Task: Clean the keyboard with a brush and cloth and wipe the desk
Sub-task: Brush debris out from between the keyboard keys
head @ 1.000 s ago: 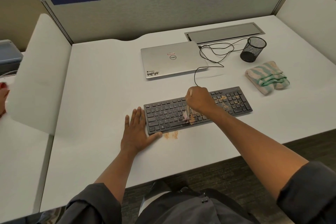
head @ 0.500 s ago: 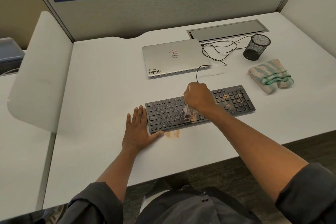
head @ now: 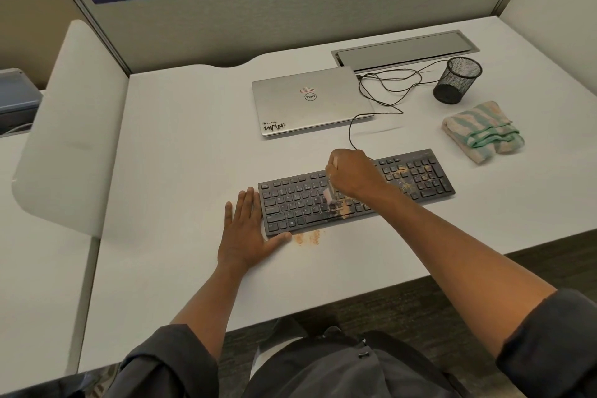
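Observation:
A black keyboard lies on the white desk, with orange-brown crumbs on its right keys and near its middle. My right hand grips a small brush whose bristles touch the middle keys. My left hand lies flat on the desk against the keyboard's left end, thumb along the front edge. A small patch of crumbs sits on the desk just in front of the keyboard. A folded striped cloth rests at the right.
A closed silver laptop lies behind the keyboard, its black cable looping toward a cable tray. A black mesh cup stands at the back right. Grey partitions wall the desk at back and sides.
The brush and my right hand have shifted only slightly over the middle keys. My left hand stays flat at the keyboard's left end. The camera has tilted a little.

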The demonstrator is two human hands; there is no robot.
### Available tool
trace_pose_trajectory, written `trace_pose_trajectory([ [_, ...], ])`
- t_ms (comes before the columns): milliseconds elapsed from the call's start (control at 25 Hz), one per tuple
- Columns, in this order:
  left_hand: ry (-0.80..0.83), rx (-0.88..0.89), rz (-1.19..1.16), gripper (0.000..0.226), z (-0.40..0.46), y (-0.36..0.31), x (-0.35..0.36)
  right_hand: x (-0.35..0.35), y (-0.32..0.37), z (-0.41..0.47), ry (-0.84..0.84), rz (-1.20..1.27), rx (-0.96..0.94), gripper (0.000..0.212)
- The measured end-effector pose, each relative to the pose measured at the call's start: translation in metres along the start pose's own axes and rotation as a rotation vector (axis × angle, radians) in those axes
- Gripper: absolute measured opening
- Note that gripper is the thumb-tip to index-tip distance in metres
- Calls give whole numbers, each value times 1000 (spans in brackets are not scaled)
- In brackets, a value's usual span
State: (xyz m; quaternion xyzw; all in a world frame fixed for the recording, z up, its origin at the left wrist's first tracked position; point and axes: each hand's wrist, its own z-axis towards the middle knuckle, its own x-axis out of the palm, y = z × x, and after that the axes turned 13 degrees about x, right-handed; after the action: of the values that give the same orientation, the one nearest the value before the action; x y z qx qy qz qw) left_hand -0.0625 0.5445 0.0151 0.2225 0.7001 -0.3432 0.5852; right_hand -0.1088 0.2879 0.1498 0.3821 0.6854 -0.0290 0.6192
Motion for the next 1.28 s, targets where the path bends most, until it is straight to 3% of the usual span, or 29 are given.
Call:
trace_pose_trajectory([
  [120, -8, 1, -14, 124, 0, 0, -1, -2, -1, 0, 15, -77, 29, 20],
  [280, -7, 2, -11, 124, -1, -1, 0, 1, -2, -9, 25, 57, -27, 17],
  [440, -16, 0, -21, 124, 0, 0, 0, 7, -2, -12, 85, -134, -25, 20],
  [640, -17, 2, -18, 123, -1, -2, -1, 2, 3, -17, 23, 92, -32, 16],
  [800, -5, 0, -4, 122, -1, -2, -1, 3, 7, -16, 110, -38, 24, 19],
  [1000, -5, -1, -11, 122, 1, -1, 0, -3, 12, -19, 76, 85, 11, 18],
  [1160, -4, -3, -9, 122, 0, 0, 0, 2, 11, -23, 147, -59, 33, 22],
  [1280, -7, -1, -11, 122, 0, -1, -1, -5, 15, -23, 166, -35, 21, 23],
])
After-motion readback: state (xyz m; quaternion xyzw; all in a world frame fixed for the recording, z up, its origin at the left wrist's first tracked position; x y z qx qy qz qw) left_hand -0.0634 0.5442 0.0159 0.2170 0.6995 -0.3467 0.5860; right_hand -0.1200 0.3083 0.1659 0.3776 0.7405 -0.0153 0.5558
